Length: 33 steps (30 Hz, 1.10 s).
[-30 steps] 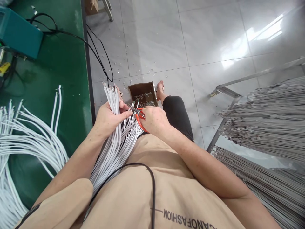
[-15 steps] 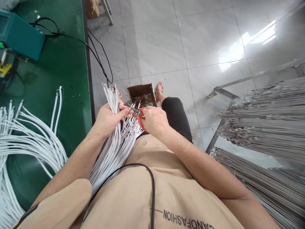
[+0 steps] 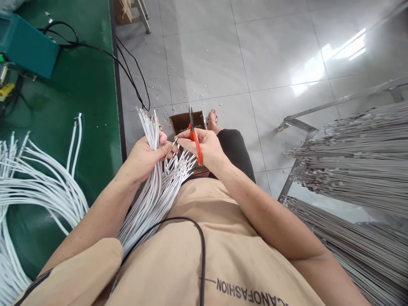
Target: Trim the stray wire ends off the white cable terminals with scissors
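Observation:
My left hand is closed around a bundle of white cables, whose cut ends stick up above the fist. Between its thumb and finger it pinches a single cable end. My right hand keeps orange-handled scissors in its palm, blades pointing away from me. The right thumb and index fingertips reach that same cable end and appear to touch it. More white cables hang across my lap below both hands.
A cardboard box with small clippings stands on the floor between my feet. At left, a green table carries more white cables and a teal machine. A metal rack with bundled grey cables stands at right.
The scissors have swung from pointing left at the cable end to pointing away from me, off the cable. My right fingertips have come to the cable end; my left hand has barely moved.

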Each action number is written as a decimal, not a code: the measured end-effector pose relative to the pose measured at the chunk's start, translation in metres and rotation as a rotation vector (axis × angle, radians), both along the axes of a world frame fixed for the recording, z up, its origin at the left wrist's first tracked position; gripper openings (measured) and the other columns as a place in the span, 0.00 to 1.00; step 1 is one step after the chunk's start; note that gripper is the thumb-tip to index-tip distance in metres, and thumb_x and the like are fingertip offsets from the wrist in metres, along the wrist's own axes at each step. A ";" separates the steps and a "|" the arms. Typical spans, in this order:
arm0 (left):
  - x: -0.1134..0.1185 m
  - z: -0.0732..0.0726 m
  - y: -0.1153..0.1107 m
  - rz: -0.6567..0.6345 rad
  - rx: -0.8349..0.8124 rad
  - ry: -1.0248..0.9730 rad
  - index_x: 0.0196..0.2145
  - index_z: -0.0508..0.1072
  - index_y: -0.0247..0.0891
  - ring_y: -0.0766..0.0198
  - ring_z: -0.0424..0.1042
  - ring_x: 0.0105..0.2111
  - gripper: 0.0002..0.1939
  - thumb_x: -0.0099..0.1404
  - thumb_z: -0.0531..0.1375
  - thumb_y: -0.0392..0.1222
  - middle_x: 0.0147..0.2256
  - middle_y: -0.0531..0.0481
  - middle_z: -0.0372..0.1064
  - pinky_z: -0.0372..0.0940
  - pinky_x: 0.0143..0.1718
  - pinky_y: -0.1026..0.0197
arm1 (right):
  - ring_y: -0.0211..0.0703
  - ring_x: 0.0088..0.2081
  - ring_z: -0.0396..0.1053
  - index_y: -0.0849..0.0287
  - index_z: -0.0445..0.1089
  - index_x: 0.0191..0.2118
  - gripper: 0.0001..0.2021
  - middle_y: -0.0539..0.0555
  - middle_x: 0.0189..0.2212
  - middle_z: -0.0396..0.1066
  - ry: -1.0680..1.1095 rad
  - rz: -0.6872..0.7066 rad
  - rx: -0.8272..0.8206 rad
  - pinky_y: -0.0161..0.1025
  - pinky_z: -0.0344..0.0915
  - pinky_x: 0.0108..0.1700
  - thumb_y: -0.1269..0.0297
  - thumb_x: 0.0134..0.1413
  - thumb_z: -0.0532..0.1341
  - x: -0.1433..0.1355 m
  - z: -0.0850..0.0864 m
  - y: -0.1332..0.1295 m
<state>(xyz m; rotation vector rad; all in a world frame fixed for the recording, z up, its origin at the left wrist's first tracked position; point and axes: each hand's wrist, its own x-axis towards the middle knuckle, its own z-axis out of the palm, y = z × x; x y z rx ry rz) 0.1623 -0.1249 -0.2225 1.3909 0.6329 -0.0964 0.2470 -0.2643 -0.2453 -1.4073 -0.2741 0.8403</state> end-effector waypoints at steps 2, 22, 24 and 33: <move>0.000 0.000 0.000 -0.014 0.012 0.005 0.28 0.60 0.38 0.70 0.66 0.23 0.17 0.52 0.67 0.42 0.23 0.55 0.67 0.58 0.25 0.67 | 0.33 0.26 0.62 0.63 0.74 0.33 0.10 0.49 0.23 0.69 0.035 0.006 0.009 0.32 0.61 0.32 0.63 0.44 0.64 0.001 0.000 0.001; -0.003 -0.002 -0.004 -0.018 0.391 0.074 0.30 0.64 0.38 0.68 0.66 0.26 0.17 0.47 0.68 0.42 0.25 0.56 0.66 0.61 0.32 0.65 | 0.31 0.25 0.59 0.63 0.73 0.29 0.07 0.46 0.22 0.66 0.050 -0.082 0.013 0.30 0.58 0.29 0.64 0.45 0.61 -0.012 -0.003 0.008; -0.003 -0.001 -0.005 -0.033 0.370 0.066 0.30 0.64 0.38 0.65 0.69 0.29 0.14 0.50 0.66 0.42 0.25 0.55 0.67 0.63 0.34 0.64 | 0.31 0.26 0.61 0.63 0.74 0.30 0.07 0.47 0.21 0.66 0.124 -0.057 0.088 0.30 0.59 0.30 0.67 0.47 0.60 -0.009 0.001 0.005; -0.005 -0.005 -0.002 -0.002 0.220 0.021 0.30 0.63 0.38 0.66 0.69 0.29 0.16 0.49 0.68 0.42 0.27 0.54 0.68 0.64 0.35 0.63 | 0.31 0.23 0.58 0.64 0.72 0.29 0.09 0.47 0.21 0.66 0.085 -0.105 -0.036 0.31 0.57 0.28 0.62 0.44 0.64 -0.015 -0.003 0.001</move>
